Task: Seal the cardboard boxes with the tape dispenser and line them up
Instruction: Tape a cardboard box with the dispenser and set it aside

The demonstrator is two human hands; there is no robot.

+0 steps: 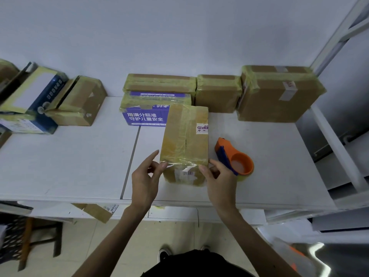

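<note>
A long brown cardboard box (185,136) wrapped in yellowish tape lies on the white table (69,162), its near end toward me. My left hand (146,176) touches the box's near left corner with relaxed, mostly straight fingers. My right hand (216,174) pinches the near right corner, thumb on the taped edge. The orange and blue tape dispenser (234,156) lies on the table just right of the box, beside my right hand, and neither hand holds it.
Taped boxes stand along the back wall: a purple-printed one (145,114) with a flat box (159,82) on it, a brown one (218,92), a large one (279,92). More boxes (75,102) sit at the left. A metal rack frame (339,136) borders the right.
</note>
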